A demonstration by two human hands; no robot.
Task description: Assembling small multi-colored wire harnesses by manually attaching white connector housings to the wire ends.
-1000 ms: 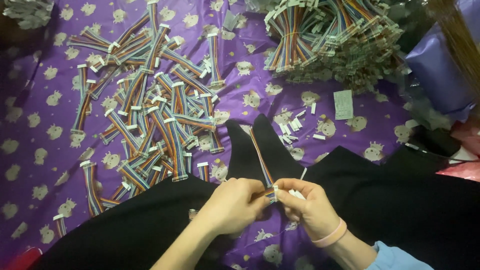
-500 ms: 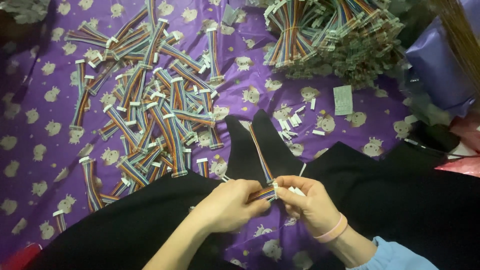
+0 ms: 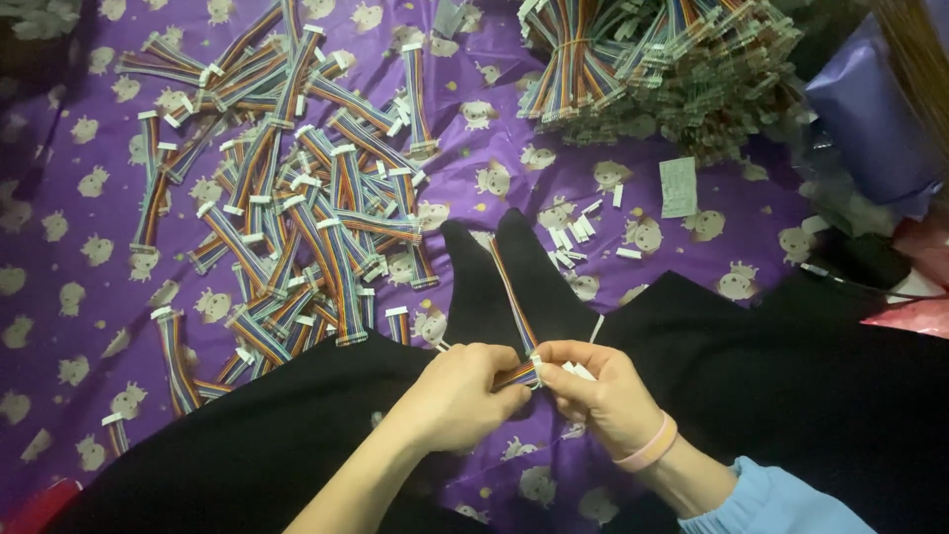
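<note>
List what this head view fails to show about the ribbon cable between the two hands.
- Ribbon cable: its near end is covered by the left hand and right hand.
- White connector: too small, half behind the fingers, so whether it is seated is unclear.
- Bundled cables: cut off by the top edge.

A home used for piecework was shown, not a workshop with a bench. Work was done seated on the floor, on a purple sheet [image 3: 69,326] printed with pale cartoon figures. Loose rainbow ribbon cables [image 3: 297,218] were scattered across the sheet's left half, bundled cables [image 3: 652,59] were heaped at its far edge, and small white connector housings [image 3: 578,237] were strewn beside the black-socked feet [image 3: 514,287].
</note>
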